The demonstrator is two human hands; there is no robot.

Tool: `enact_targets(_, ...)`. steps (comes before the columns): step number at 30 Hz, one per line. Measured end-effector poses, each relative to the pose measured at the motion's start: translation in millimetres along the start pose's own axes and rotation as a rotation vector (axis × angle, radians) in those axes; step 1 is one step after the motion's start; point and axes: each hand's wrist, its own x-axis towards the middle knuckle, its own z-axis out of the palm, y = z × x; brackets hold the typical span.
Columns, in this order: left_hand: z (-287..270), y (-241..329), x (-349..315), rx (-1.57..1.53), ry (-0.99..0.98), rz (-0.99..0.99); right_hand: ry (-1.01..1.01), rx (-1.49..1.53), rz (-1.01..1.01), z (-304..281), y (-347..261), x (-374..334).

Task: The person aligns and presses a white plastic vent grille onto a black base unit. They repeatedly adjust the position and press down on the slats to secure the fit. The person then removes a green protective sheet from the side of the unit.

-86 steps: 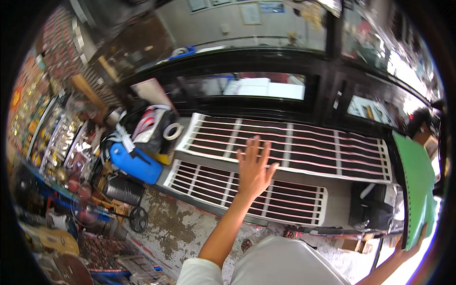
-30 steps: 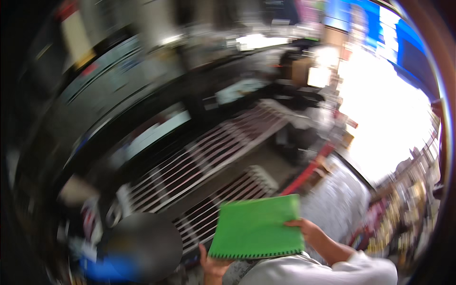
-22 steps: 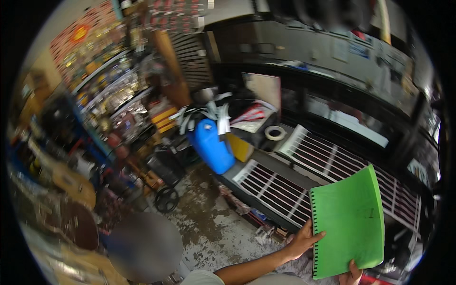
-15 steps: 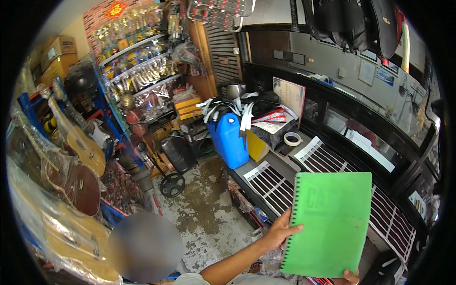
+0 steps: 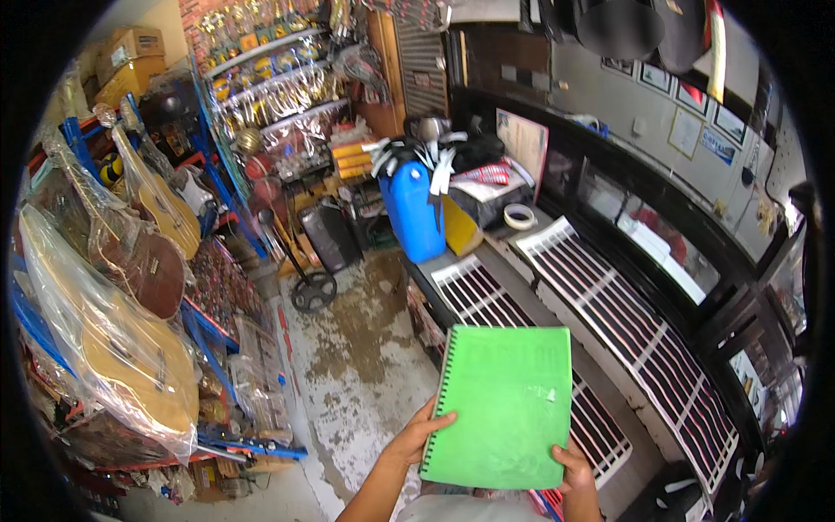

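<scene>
A green spiral-bound notebook [image 5: 500, 404], closed, is held up in front of me, its coil along the left side. My left hand [image 5: 413, 439] grips that coil side, thumb on the cover and the other fingers behind. At the lower right edge, my right hand [image 5: 574, 471] pinches the notebook with its thumb on the front. Behind it, a sheet of dark strips in a white frame [image 5: 474, 283] lies on the lower bench, partly hidden by the notebook. A similar striped sheet [image 5: 635, 326] rests on the higher ledge beside it.
A blue jerry can [image 5: 413, 217] stands at the bench's far end, black and white straps over it. Nearby are a tape roll [image 5: 520, 217] and a yellow folder [image 5: 461, 228]. Plastic-wrapped guitars [image 5: 130, 365] crowd the left; trophies [image 5: 261, 74] fill shelves behind.
The notebook has moved left and appears more level in view. My right hand has come up from its bottom corner to the right edge. A blurred round patch at lower left is gone.
</scene>
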Motion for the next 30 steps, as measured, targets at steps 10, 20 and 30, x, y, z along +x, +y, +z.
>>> enact_targets(10,-25.6,-129.1,-33.9,-0.243,0.25,0.106,-0.382,0.034,0.188,-62.2,31.0,3.5)
enact_targets(20,-115.5,-78.4,79.0,-0.373,0.345,0.241,0.069,-0.269,0.268,62.0,71.0,161.4)
enact_targets(30,-222.0,58.5,232.7,-0.003,0.125,-0.23,0.506,-0.447,0.022,67.1,103.6,351.8)
